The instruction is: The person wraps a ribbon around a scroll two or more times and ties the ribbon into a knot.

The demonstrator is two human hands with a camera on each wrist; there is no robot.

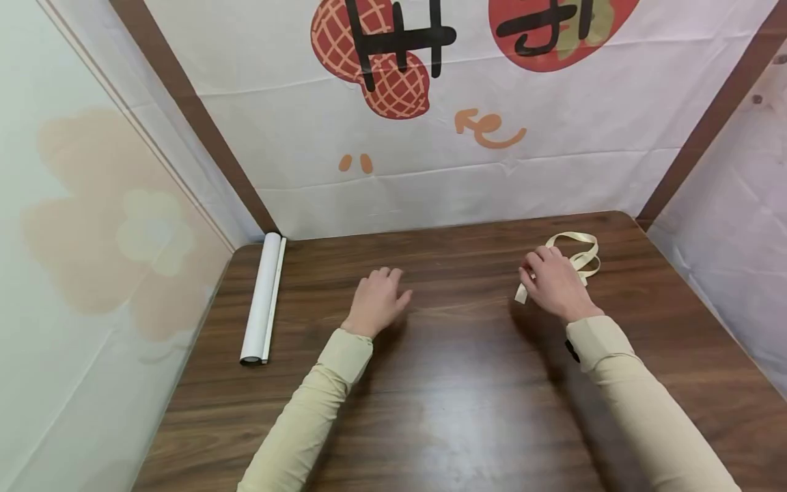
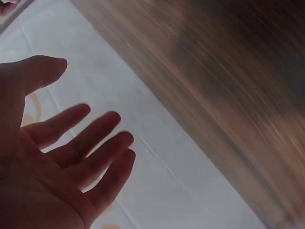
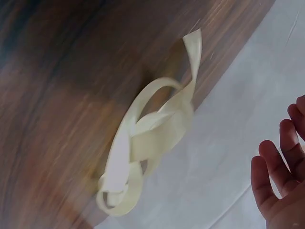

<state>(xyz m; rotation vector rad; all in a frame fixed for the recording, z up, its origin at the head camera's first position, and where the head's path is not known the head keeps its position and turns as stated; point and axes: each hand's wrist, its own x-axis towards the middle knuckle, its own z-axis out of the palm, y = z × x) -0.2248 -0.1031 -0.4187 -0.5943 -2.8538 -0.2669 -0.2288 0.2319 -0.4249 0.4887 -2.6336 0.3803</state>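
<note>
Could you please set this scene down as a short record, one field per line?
Surface: dark wood-grain table
Left hand: over the table, thumb apart from the fingers, holding nothing
Right hand: beside the ribbon, its visible fingers apart from it in the right wrist view
Ribbon: cream, loosely looped, one end sticking out
White roll: on the table's left side, away from both hands
Backdrop: white cloth with red and orange prints
</note>
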